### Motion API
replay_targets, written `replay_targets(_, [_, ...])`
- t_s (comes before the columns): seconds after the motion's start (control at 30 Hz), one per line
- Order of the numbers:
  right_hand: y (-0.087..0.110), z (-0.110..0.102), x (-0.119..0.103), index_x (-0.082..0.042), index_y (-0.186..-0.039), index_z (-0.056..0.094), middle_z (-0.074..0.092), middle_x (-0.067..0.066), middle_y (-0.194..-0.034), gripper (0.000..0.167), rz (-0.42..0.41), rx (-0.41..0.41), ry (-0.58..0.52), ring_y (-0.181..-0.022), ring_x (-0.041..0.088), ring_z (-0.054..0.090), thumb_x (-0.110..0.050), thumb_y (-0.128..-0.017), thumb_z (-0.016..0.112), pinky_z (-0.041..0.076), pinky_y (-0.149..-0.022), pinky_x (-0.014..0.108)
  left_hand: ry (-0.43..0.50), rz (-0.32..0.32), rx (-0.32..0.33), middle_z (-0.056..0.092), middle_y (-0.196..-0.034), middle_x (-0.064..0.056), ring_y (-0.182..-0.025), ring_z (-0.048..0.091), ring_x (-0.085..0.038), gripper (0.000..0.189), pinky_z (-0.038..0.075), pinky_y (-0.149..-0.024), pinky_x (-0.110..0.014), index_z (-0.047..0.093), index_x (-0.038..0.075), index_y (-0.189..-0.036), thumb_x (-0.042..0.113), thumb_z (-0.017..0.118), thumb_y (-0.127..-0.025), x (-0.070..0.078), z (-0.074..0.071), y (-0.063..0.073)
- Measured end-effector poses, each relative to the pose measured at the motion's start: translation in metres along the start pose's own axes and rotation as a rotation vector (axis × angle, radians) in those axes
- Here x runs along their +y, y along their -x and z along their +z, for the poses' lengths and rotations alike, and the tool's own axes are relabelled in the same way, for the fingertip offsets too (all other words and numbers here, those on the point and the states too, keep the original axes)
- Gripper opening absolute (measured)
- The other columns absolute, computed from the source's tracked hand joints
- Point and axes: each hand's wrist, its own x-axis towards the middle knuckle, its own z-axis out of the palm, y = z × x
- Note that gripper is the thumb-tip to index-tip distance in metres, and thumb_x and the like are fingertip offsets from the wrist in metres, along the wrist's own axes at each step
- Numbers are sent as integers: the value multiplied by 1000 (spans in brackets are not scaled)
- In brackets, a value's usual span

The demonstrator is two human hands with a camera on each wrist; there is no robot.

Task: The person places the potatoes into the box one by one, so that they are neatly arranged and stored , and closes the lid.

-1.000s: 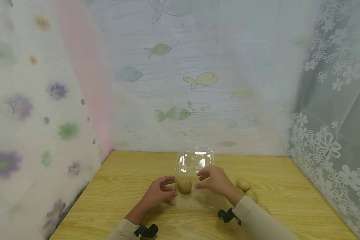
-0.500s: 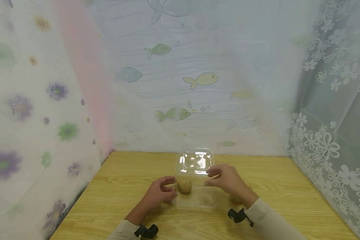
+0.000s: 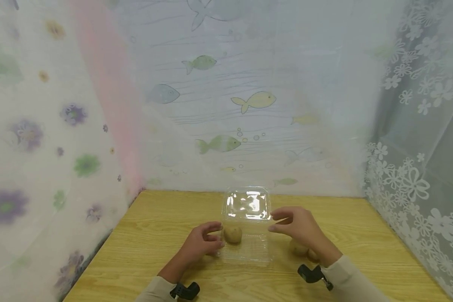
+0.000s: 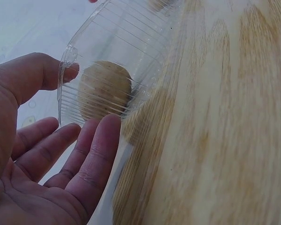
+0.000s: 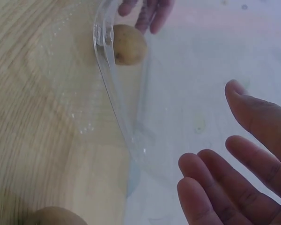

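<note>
A clear plastic clamshell container [image 3: 251, 251] lies on the table with its lid [image 3: 247, 204] raised at the back. One potato [image 3: 233, 235] sits inside, at the left end of the base. My left hand [image 3: 199, 242] rests against the container's left side. In the left wrist view its thumb [image 4: 68, 72] touches the rim and the fairly straight fingers [image 4: 96, 154] lie along the outer wall. Just right of the container, my right hand [image 3: 298, 224] hovers with fingers spread and nothing between them. Beneath that hand, more potatoes [image 3: 298, 248] lie partly hidden.
The wooden table [image 3: 166, 214] reaches back to a hanging sheet [image 3: 211, 113] printed with fish. Flowered sheets close in the left side [image 3: 53, 159] and the right side [image 3: 415, 180]. A small black camera [image 3: 311, 273] is worn on my right wrist.
My right hand has moved from above the container to the right, away from it, over the loose potatoes. The left hand, the container and the potato inside stay in place.
</note>
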Motion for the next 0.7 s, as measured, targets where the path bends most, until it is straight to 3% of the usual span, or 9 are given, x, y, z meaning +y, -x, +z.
replay_targets(0.23, [8,-14,5,-20,-120,76,74,7,-124,43,-13,23,-4,-102,22,75,-38,-83,88,63,-80,32,5,-1,-2,53,-152,-21,-126,60,-37,64,64,-81,-39,51,5,-150,12,79,-92,-1,0,0])
replay_targets(0.7, [26,-39,25,-22,-126,74,72,6,-131,50,14,64,-21,-112,29,71,-48,-84,84,63,-80,30,-7,3,0,52,-153,-20,-126,61,-34,67,64,-81,-39,51,5,-150,15,81,-91,-2,0,-1])
